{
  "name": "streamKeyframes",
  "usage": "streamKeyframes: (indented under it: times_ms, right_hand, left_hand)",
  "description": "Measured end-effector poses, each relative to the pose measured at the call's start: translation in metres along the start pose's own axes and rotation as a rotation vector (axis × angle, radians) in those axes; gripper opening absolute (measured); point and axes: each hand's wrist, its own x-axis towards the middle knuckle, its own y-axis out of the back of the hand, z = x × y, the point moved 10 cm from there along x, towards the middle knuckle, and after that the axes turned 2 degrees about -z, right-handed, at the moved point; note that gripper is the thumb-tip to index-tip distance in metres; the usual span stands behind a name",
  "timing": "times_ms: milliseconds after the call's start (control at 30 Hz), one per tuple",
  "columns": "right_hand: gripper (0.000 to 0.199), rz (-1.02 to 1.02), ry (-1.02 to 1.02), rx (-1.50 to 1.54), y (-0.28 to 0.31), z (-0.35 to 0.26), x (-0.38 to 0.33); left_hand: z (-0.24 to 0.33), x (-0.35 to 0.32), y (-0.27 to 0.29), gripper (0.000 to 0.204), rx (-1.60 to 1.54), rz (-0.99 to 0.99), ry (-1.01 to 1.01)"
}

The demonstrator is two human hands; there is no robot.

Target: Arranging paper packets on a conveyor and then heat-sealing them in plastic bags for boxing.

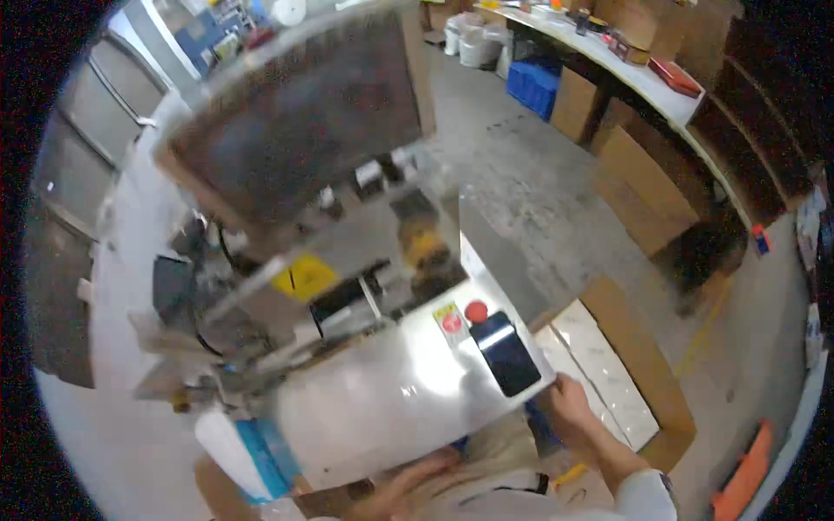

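Both hands on the machine's steel top, bracing at its near edge.

My right hand [569,404] curls over the near-right corner of the steel panel [391,391], just beside the dark screen [506,352]; left hand [408,482] rests flat at the near edge (blurred, can't tell its grip). Panel's long axis runs near-left to far-right. Next, I reckon: steady footing before reaching the red button [475,310].

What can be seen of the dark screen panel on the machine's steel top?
The dark screen panel is a glossy black rectangle with rounded corners, unlit, lying flat and slanted near the right edge of the shiny steel top. A round red button sits just above its upper corner, beside a red and yellow label. The right hand grips the top's edge just below it, not touching the screen.
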Motion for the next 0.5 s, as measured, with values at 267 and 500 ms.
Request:
streamKeyframes:
  times_ms: [267,500]
  right_hand:
    - [0.033,0.635,0.365,0.197,0.045,-0.033,-0.040]
    - [0.058,0.754,0.715,-0.233,0.025,-0.163,-0.042]
  left_hand:
    - [-0.086,0.000,0.223,0.033,1.066,1.127,-0.544]
    - [-0.104,-0.039,0.156,0.034,0.772,0.767,-0.201]
